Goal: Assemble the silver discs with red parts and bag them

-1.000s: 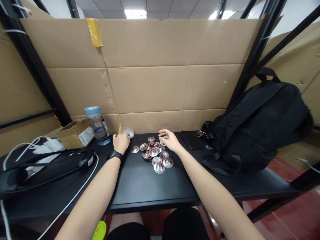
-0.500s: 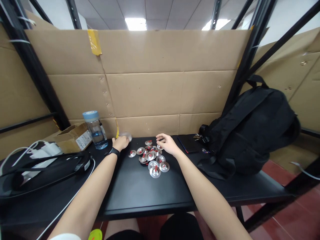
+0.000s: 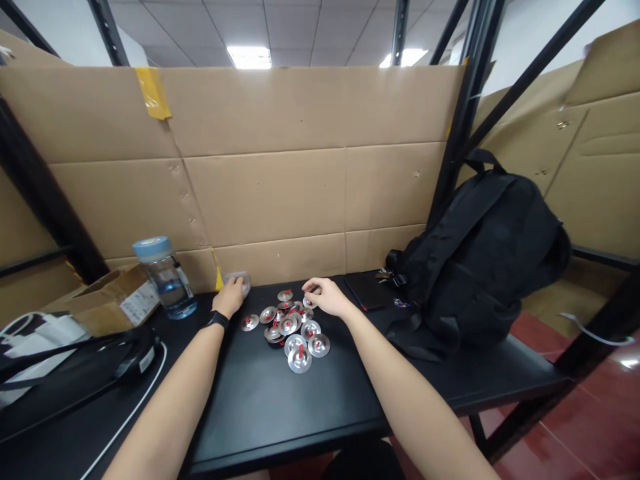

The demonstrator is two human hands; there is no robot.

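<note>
A pile of silver finger cymbals (image 3: pixel 287 325) with red straps lies on the black tabletop, several overlapping and a few lying singly around the edge. On the right side of the pile, my right hand (image 3: pixel 327 297) has its thumb and fingers closed at one finger cymbal (image 3: pixel 309 303); the fingertips partly cover it. My left hand (image 3: pixel 229 298), with a black wristband, reaches to the back left. Its fingers are curled on a clear plastic container (image 3: pixel 243 281) against the cardboard wall, and the hand hides part of it.
To the left stand a water bottle (image 3: pixel 166 280) with a blue lid and a small cardboard box (image 3: pixel 117 301). A black bag (image 3: pixel 95 363) and white cable lie nearer. At right are a dark flat notebook-like item (image 3: pixel 367 293) and a black backpack (image 3: pixel 490 260). Cardboard (image 3: pixel 295 193) walls the back.
The view has turned slightly right, so everything sits further left. My right fingers have come down onto a finger cymbal at the pile's edge. My left hand stays at the plastic container.
</note>
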